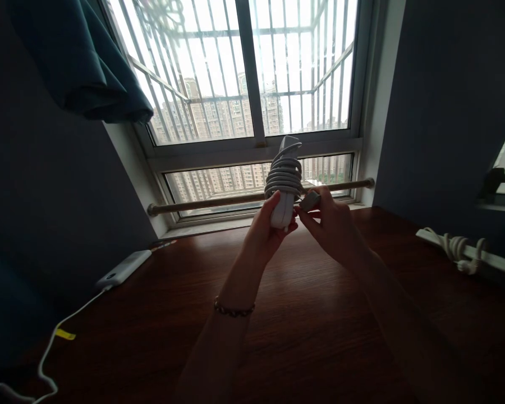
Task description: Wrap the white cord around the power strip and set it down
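Observation:
A white power strip (pixel 282 210) stands nearly upright above the table, its grey-white cord (pixel 284 175) wound round its middle in several turns. My left hand (pixel 264 230) is closed around the lower end of the strip, thumb in front. Just to the right, my right hand (pixel 330 224) pinches a grey plug (pixel 310 201), which seems to be the cord's end. The far side of the strip and some left fingers are hidden.
On the dark wooden table (pixel 303 331), a white box-like device (pixel 126 268) with a cable lies left. Another white strip with a wound cord (pixel 467 251) lies right. A rail (pixel 210 203) crosses before the barred window; a curtain (pixel 88 73) hangs upper left.

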Demonstrator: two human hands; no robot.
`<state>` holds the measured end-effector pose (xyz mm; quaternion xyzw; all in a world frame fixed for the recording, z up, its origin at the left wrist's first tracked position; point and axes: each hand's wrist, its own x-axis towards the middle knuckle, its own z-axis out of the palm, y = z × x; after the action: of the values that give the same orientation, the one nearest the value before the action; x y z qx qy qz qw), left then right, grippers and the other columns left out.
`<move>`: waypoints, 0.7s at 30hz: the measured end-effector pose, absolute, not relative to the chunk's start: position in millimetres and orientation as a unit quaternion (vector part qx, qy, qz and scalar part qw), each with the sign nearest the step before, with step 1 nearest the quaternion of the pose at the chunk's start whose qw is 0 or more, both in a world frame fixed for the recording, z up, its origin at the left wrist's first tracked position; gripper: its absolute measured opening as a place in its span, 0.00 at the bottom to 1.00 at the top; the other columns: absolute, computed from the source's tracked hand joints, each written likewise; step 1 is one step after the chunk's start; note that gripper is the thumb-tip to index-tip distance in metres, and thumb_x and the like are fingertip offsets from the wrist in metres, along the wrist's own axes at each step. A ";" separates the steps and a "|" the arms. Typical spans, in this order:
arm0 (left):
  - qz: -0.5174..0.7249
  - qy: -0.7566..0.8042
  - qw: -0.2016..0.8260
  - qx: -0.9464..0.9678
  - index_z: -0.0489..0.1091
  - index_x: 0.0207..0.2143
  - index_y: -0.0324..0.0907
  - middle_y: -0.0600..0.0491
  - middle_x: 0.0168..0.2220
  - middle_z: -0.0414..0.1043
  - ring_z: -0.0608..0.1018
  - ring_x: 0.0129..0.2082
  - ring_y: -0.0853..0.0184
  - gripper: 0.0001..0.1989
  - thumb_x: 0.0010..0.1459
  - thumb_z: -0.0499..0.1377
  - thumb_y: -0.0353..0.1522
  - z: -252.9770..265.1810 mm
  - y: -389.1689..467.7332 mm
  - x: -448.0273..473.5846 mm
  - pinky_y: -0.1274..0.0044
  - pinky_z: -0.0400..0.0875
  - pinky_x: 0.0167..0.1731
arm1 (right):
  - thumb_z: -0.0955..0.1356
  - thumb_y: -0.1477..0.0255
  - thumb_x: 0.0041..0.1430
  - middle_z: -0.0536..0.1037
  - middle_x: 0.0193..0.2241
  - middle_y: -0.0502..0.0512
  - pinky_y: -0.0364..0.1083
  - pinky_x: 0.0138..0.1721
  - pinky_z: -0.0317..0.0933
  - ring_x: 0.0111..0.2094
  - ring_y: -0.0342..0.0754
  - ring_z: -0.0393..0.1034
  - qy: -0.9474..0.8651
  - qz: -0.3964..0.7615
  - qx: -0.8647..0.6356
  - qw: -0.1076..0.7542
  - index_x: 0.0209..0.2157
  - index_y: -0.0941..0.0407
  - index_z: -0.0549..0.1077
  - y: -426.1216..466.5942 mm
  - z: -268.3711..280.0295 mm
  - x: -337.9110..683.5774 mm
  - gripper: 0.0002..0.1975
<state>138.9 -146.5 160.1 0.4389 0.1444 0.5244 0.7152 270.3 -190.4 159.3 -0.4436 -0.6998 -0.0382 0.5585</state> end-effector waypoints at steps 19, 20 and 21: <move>0.538 0.156 0.592 0.580 0.67 0.36 0.40 0.55 0.27 0.67 0.69 0.23 0.72 0.15 0.52 0.61 0.41 155.2 -153.3 142.3 0.79 0.67 0.21 | 0.63 0.81 0.53 0.73 0.23 0.55 0.42 0.23 0.54 0.24 0.49 0.69 -0.697 -0.105 -0.498 0.506 0.33 0.58 0.61 -193.3 163.7 278.5 0.07; 0.538 0.159 0.581 0.590 0.66 0.36 0.40 0.55 0.28 0.67 0.69 0.23 0.72 0.15 0.52 0.61 0.41 155.8 -153.5 141.0 0.79 0.67 0.21 | 0.64 0.81 0.53 0.74 0.23 0.56 0.42 0.23 0.55 0.24 0.49 0.70 -0.695 -0.095 -0.500 0.508 0.32 0.57 0.61 -194.0 164.0 278.5 0.07; 0.540 0.167 0.562 0.604 0.66 0.37 0.40 0.55 0.28 0.66 0.69 0.23 0.72 0.15 0.52 0.61 0.40 156.6 -153.5 139.8 0.79 0.67 0.21 | 0.64 0.80 0.53 0.74 0.23 0.56 0.42 0.23 0.55 0.25 0.49 0.70 -0.690 -0.075 -0.508 0.511 0.32 0.57 0.60 -194.7 164.1 277.8 0.06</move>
<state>139.8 -153.5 156.6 0.6038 0.1667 0.5402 0.5619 277.8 -194.7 164.1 -0.5076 -0.6895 -0.0748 0.5112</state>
